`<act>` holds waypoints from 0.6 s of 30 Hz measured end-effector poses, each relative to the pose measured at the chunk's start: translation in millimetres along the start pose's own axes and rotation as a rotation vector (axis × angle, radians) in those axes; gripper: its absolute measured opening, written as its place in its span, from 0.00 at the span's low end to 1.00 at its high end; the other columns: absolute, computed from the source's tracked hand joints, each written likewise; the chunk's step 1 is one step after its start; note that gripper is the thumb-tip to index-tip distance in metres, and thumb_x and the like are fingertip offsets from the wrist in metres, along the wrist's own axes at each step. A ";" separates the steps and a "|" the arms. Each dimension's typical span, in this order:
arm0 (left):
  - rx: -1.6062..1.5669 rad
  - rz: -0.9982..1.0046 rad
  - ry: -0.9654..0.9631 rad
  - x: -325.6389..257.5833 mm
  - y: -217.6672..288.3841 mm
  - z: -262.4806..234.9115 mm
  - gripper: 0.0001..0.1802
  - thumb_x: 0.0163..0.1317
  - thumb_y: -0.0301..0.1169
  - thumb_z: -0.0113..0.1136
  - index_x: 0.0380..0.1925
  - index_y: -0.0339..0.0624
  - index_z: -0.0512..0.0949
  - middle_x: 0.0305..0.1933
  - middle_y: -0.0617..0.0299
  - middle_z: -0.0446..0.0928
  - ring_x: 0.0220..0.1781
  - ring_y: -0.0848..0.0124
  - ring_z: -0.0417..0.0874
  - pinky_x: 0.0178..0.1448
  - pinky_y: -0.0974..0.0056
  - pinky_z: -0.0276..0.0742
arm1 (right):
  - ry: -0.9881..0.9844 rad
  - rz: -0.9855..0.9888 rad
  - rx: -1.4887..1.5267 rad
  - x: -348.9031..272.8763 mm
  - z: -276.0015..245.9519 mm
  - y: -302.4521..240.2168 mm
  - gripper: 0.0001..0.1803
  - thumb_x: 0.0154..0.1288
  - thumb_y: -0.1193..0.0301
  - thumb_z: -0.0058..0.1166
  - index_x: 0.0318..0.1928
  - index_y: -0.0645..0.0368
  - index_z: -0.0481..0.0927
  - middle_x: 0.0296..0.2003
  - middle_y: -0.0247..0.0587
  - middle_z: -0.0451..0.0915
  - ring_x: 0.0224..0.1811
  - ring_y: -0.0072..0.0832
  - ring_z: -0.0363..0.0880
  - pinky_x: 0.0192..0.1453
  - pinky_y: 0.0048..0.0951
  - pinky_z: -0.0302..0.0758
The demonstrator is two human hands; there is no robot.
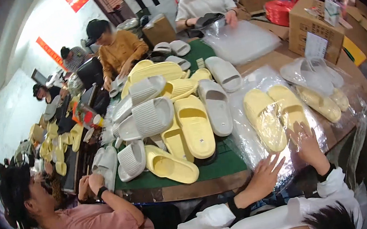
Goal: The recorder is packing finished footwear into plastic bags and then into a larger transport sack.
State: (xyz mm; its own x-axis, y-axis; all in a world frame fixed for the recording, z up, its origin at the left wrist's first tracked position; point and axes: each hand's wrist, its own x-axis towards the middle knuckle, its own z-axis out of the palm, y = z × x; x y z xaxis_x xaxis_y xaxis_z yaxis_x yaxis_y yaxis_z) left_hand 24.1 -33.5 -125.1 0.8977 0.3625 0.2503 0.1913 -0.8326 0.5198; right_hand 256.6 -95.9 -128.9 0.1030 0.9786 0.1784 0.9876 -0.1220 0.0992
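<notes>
A pair of pale yellow slippers lies side by side in a clear plastic bag before me; I see the left slipper (264, 119) and the right slipper (288, 107). The clear bag (245, 145) rests on a stack of similar bags. My left hand (262, 179) is open, its spread fingers lying on the bag's near edge, close to the left slipper's heel. My right hand (308, 145) is open too, fingertips spread over the bag at the right slipper's heel. Whether its thumb pinches the plastic is hidden.
Left of the bag, grey and yellow slippers are heaped (153, 116) on a green mat (222, 168). Bagged slippers (318, 94) and a cardboard box (315, 30) stand to the right. A person in pink (100, 221) sits at left; another (204, 2) handles slippers opposite, beside plastic bags (242, 44).
</notes>
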 end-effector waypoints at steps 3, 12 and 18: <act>0.042 0.017 0.154 -13.5 2.5 -55.1 0.30 0.58 0.29 0.55 0.63 0.48 0.66 0.68 0.42 0.58 0.69 0.47 0.57 0.69 0.46 0.53 | -0.245 -0.131 0.189 -9.4 -41.9 -3.3 0.31 0.58 0.57 0.56 0.61 0.53 0.70 0.61 0.56 0.66 0.65 0.52 0.62 0.65 0.52 0.61; 0.208 -0.750 0.820 -110.6 -81.1 -130.4 0.44 0.51 0.27 0.64 0.68 0.42 0.54 0.71 0.37 0.42 0.73 0.42 0.44 0.72 0.48 0.45 | -0.648 -0.439 1.037 118.8 -159.0 -34.9 0.26 0.63 0.59 0.57 0.57 0.59 0.72 0.42 0.42 0.81 0.44 0.26 0.78 0.50 0.28 0.74; 0.004 -0.811 0.920 -121.3 -97.0 -110.8 0.48 0.50 0.25 0.65 0.69 0.42 0.49 0.72 0.36 0.35 0.73 0.43 0.43 0.73 0.49 0.43 | -0.539 -0.517 0.980 223.5 -111.3 -90.2 0.29 0.65 0.53 0.52 0.62 0.53 0.70 0.55 0.52 0.74 0.56 0.38 0.73 0.59 0.34 0.69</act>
State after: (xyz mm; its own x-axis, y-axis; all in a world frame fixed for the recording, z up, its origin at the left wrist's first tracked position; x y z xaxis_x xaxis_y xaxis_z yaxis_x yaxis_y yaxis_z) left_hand -147.3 49.7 -115.5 -0.0965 0.9354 0.3401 0.5668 -0.2293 0.7913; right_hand 177.4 115.3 10.9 -0.5197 0.8468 -0.1136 0.5753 0.2485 -0.7793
